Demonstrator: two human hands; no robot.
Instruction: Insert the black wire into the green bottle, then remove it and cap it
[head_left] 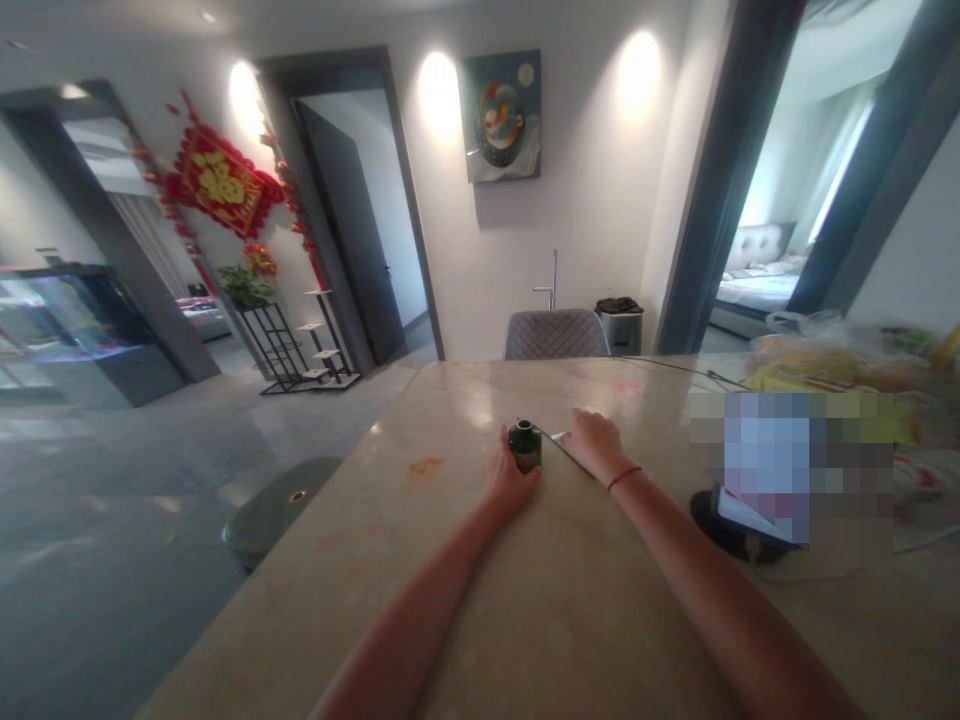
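Note:
A small dark green bottle with a narrow round neck and no cap on it stands upright on the stone-look table. My left hand is wrapped around its left and near side. Just to the right, my right hand is closed, fingers pointing toward the bottle. A small white tip sticks out from those fingers; the rest of that thing is hidden, so its kind cannot be made out. A thin dark line, like a cord, runs from beside the bottle to below my right wrist.
On the right, a lit screen, partly blurred out, rests on a black round stand. Plastic bags are heaped behind it. A thin black cable crosses the table's far end. A grey chair stands beyond, and a green stool at left.

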